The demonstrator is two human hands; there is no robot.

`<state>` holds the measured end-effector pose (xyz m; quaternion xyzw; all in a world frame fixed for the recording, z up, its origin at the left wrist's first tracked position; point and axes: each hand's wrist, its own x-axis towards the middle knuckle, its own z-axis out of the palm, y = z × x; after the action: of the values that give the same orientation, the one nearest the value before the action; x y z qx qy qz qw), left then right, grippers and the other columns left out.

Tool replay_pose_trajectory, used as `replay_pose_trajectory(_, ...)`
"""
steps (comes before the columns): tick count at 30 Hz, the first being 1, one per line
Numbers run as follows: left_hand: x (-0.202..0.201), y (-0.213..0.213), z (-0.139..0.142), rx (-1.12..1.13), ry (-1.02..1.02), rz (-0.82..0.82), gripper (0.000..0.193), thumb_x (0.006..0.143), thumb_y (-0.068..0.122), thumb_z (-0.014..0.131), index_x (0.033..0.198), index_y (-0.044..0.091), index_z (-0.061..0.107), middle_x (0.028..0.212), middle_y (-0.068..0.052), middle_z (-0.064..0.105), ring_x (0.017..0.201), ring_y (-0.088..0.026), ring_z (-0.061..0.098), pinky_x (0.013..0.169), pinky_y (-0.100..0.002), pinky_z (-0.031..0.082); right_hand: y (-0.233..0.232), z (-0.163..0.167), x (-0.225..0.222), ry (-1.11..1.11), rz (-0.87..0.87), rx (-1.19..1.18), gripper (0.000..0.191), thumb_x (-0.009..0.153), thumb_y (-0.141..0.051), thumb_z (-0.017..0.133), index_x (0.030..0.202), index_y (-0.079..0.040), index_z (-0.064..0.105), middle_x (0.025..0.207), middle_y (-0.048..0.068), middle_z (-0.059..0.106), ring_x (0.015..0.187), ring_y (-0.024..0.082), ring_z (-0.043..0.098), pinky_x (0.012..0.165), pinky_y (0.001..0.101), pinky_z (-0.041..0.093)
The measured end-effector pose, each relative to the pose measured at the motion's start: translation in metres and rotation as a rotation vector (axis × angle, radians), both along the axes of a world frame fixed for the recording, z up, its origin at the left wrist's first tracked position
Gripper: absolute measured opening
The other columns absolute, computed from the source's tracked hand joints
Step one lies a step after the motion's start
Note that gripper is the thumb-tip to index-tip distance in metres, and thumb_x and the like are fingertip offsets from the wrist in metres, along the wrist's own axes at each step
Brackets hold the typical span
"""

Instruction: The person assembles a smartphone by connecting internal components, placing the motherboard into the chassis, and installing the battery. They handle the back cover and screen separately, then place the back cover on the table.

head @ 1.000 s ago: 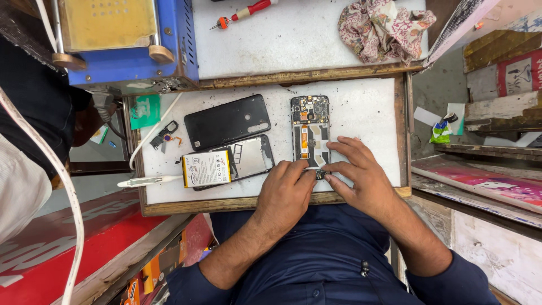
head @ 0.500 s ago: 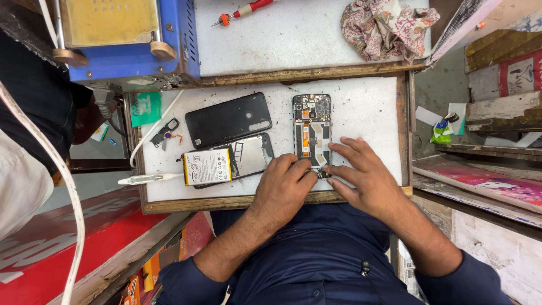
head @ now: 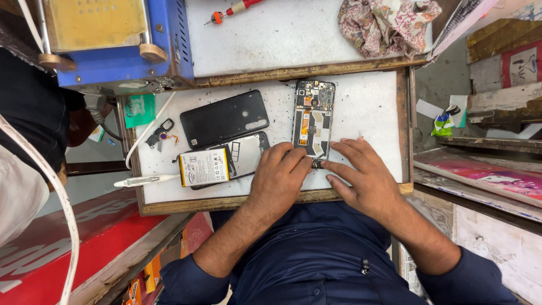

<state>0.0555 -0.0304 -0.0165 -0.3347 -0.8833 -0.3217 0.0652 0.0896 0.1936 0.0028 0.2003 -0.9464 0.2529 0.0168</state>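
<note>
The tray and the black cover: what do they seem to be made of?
The tray looks like bare, worn wood: brown grainy rim, scuffed edges, with a white speckled lining, maybe foam or board. The black cover looks like smooth plastic with a slight sheen; glass cannot be ruled out. The left hand and right hand rest on the opened phone.

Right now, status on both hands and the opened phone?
Left hand and right hand both on the lower end of the opened phone. Phone flat on white tray. Battery and back cover lie left, clear.

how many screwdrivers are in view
1: a red-handled screwdriver on the upper white shelf, at the top edge, right of the blue machine. Others may lie hidden under the cloth.
</note>
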Motion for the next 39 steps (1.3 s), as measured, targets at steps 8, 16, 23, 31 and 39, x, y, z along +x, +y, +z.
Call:
replay_pose_trajectory(8,0.002,0.0,-0.004,0.043,-0.038,0.01,0.022,0.09,0.012,0.077,0.109,0.002,0.074,0.118,-0.008,0.068,0.117,-0.027,0.058,0.098,-0.045,0.05,-0.004,0.0,-0.001,0.021,0.011,0.042,0.032,0.081,-0.021,0.079,0.113,-0.015,0.076,0.137,0.014,0.06,0.131,0.034,0.054,0.114,0.0584,0.042)
replay_pose_trajectory(16,0.004,0.0,-0.001,0.05,-0.032,0.031,0.02,0.089,0.008,0.076,0.108,0.002,0.075,0.118,-0.008,0.067,0.118,-0.028,0.058,0.097,-0.046,0.049,-0.009,0.003,-0.004,0.02,-0.007,-0.011,0.031,0.083,-0.018,0.079,0.113,-0.011,0.075,0.135,0.016,0.06,0.129,0.036,0.055,0.109,0.0549,0.047)
replay_pose_trajectory(23,0.005,-0.001,0.0,0.008,-0.01,0.02,0.023,0.087,0.004,0.073,0.109,0.002,0.075,0.119,-0.008,0.067,0.118,-0.028,0.057,0.097,-0.046,0.048,-0.012,0.004,-0.003,0.054,-0.004,0.024,0.034,0.079,-0.017,0.081,0.112,-0.012,0.076,0.133,0.016,0.06,0.127,0.036,0.056,0.112,0.0599,0.042)
replay_pose_trajectory(31,0.004,-0.002,0.0,-0.043,0.045,-0.006,0.021,0.088,0.006,0.073,0.109,0.003,0.075,0.119,-0.008,0.066,0.122,-0.029,0.056,0.101,-0.05,0.046,-0.004,-0.004,0.007,0.108,-0.051,-0.113,0.028,0.082,-0.01,0.077,0.11,-0.011,0.075,0.131,0.015,0.065,0.127,0.032,0.06,0.114,0.0549,0.046)
replay_pose_trajectory(39,0.008,-0.003,0.003,0.058,-0.022,0.044,0.02,0.089,0.015,0.078,0.106,0.004,0.075,0.116,-0.006,0.069,0.123,-0.03,0.057,0.108,-0.054,0.043,-0.005,-0.007,0.009,0.094,-0.124,-0.086,0.029,0.083,-0.005,0.077,0.112,-0.01,0.076,0.129,0.011,0.067,0.128,0.033,0.06,0.113,0.0499,0.047)
